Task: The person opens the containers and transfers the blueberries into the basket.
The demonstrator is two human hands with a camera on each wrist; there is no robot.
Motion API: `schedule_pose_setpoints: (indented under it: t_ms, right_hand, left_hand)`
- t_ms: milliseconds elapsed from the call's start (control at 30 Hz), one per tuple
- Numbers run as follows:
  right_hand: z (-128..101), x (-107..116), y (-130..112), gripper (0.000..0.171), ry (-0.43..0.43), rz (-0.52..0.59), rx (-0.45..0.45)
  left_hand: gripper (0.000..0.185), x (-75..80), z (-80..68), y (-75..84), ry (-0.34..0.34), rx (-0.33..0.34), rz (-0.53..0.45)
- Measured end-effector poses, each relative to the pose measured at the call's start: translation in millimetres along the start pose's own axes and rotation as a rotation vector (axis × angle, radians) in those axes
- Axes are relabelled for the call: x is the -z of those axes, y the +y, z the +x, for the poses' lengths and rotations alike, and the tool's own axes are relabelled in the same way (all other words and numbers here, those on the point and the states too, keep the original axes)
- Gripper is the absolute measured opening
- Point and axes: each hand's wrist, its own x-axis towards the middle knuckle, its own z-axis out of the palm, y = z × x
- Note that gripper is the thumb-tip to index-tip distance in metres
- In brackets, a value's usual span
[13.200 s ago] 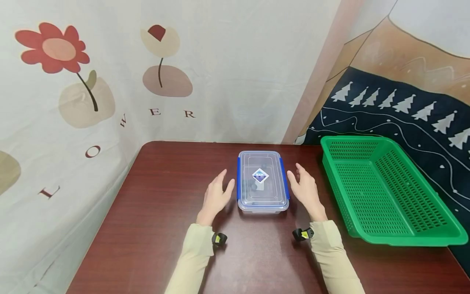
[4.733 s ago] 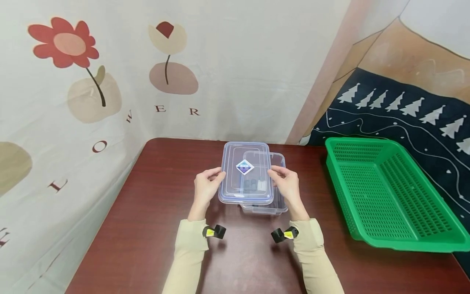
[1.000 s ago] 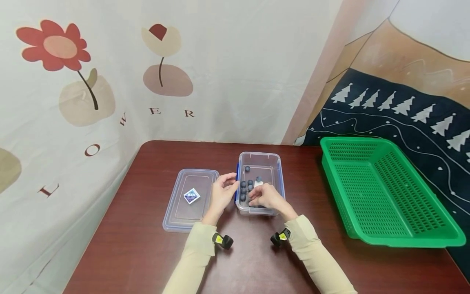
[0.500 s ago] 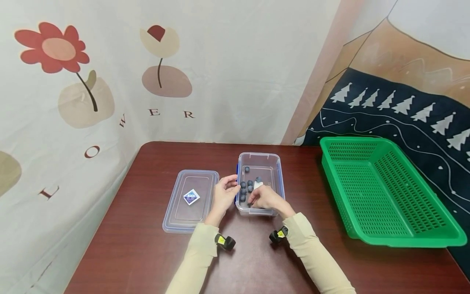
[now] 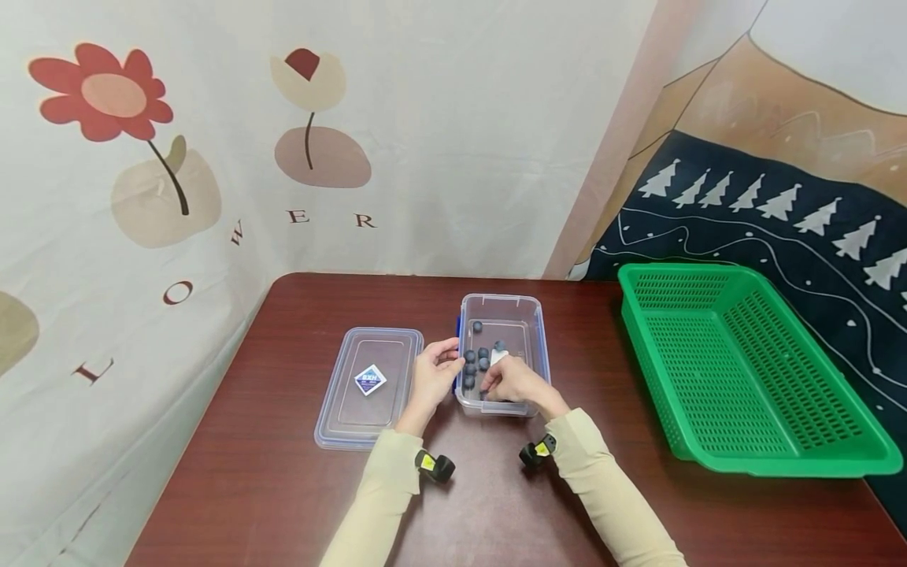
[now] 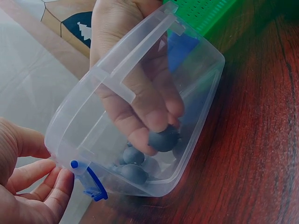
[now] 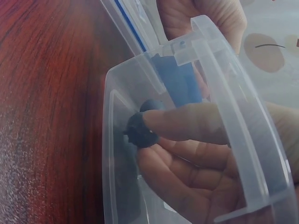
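A clear plastic container (image 5: pixel 533 331) with blue latches stands open on the dark red table, and several dark blue balls (image 5: pixel 478 353) lie inside it. My right hand (image 5: pixel 492 387) reaches into its near end and pinches one dark blue ball (image 6: pixel 163 139) (image 7: pixel 140 130) between thumb and fingertip. My left hand (image 5: pixel 448 364) holds the container's left wall beside a blue latch (image 6: pixel 93 186), thumb and fingers on the rim. The clear lid (image 5: pixel 368 386) with a blue diamond label lies flat to the left of the container.
A large green perforated basket (image 5: pixel 744 370) stands at the table's right side. Printed cloth hangs behind the table and along its left. Bare dark wood table (image 5: pixel 298 315) shows around the lid and in front of my arms.
The lid came off the container and now lies to its left. In the last second my right hand drew slightly nearer inside the container; my left hand stayed on the wall.
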Motion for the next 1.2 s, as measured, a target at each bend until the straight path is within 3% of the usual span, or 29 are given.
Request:
schedule_pose_setpoints:
  t_ms: [233, 567, 800, 1100, 1200]
  right_hand:
    - [-2, 11, 0, 0.012, 0.084, 0.074, -0.011]
    - [-13, 43, -10, 0.014, 0.238, 0.118, 0.023]
    - [-23, 78, -14, 0.015, 0.335, 0.167, -0.033]
    - [-37, 133, 0, 0.024, 0.465, 0.137, -0.138]
    - [-45, 152, 5, 0.027, 0.486, 0.134, -0.169]
  left_hand:
    - [0.032, -1.6, 0.3, 1.3, -0.005, -0.008, 0.020]
    - [0.032, -2.0, 0.1, 2.8, -0.003, -0.008, 0.030]
    - [0.033, -1.6, 0.4, 1.3, 0.005, -0.010, 0.017]
    - [0.032, -0.4, 0.9, -1.8, -0.008, -0.021, 0.045]
    - [0.032, -0.8, 4.4, -13.2, -0.003, -0.033, 0.048]
